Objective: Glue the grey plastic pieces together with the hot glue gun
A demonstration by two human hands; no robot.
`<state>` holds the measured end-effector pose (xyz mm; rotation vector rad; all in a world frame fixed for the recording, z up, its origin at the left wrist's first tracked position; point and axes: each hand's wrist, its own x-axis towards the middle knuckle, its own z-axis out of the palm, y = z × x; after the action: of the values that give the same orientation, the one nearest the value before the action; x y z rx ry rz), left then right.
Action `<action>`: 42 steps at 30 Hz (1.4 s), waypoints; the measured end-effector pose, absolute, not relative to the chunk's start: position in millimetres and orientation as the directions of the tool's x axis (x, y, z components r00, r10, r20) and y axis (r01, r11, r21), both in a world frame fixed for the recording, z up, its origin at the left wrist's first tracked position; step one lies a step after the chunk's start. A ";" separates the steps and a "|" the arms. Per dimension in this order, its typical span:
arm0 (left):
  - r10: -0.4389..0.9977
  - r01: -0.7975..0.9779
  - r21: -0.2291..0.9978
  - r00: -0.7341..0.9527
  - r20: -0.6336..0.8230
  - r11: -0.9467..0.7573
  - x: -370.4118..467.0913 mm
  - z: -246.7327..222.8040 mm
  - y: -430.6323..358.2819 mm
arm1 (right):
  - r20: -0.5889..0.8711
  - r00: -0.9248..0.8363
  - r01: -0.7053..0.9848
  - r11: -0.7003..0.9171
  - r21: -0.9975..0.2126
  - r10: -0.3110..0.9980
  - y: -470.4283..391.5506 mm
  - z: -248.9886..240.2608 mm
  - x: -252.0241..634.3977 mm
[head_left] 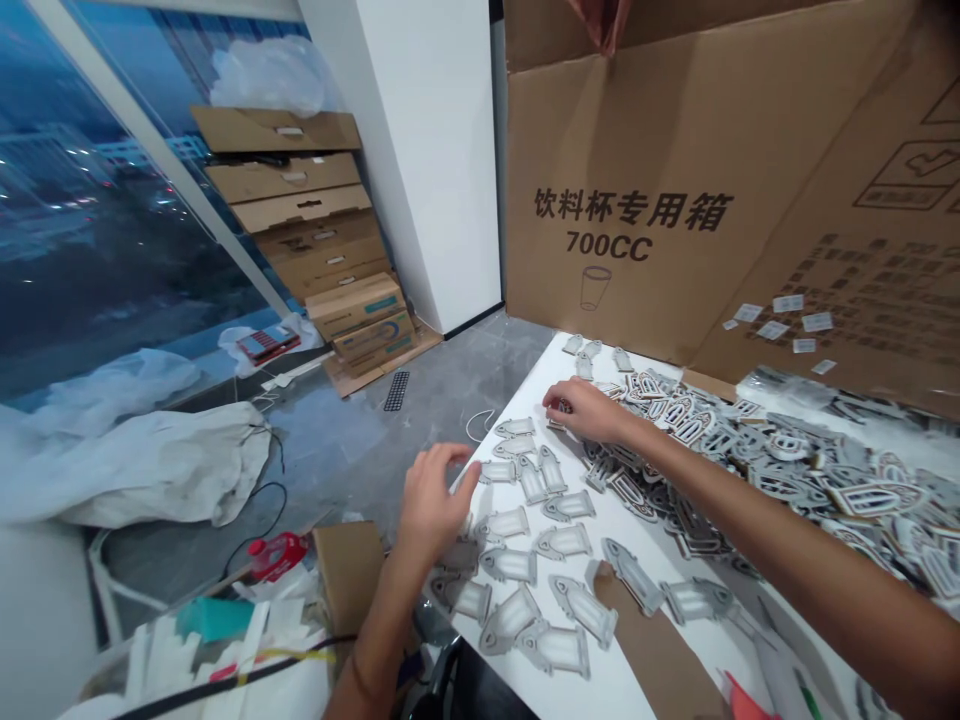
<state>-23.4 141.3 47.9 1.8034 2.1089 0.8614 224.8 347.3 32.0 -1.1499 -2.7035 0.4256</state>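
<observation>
My left hand (435, 505) is over the left edge of the white table (611, 665), thumb and forefinger apart with nothing visible between them. Its thumb tip is close to a flat grey arch-shaped piece (498, 471). Farther back, my right hand (586, 408) is low over the table beside the pile, its fingers curled inward. Whatever those fingers hold is mostly hidden. Several similar pieces lie spread out singly between and below the hands, such as one piece (568, 541). To the right is a heaped pile of grey and white cut-out pieces (694, 425).
A large cardboard box (622, 130) stands behind the table. A brown cardboard strip (652, 640) lies near the front. Stacked cartons (322, 240) stand by the window, and a cluttered bin area (217, 640) is at lower left. Another person's hand (604, 22) shows at the top.
</observation>
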 end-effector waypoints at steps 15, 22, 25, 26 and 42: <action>0.985 0.808 0.586 -0.045 0.164 -0.061 -22.5 7.8 236.9 | 0.037 -0.733 0.592 0.664 -0.456 0.679 327.7 17.7 194.9; 0.957 0.591 0.793 -0.116 0.265 -0.148 -18.2 34.2 232.9 | 0.109 -0.699 0.357 0.477 -0.803 0.707 316.2 33.9 199.1; 0.944 0.475 0.861 -0.161 0.289 -0.182 -13.2 58.9 222.2 | 0.113 -0.728 0.190 0.357 -0.914 0.676 304.0 60.6 207.8; 0.941 0.441 0.876 -0.170 0.293 -0.193 -11.3 68.4 216.9 | 0.117 -0.737 0.140 0.320 -0.937 0.665 299.0 71.6 211.6; 0.842 0.187 0.879 -0.256 0.475 -0.439 24.8 167.8 128.3 | 0.241 -0.762 -0.259 0.059 -0.964 0.601 206.4 168.5 249.2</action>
<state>24.8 128.3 167.8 1.5049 1.2612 1.7441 249.2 206.4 168.5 -0.3437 -1.7186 1.7707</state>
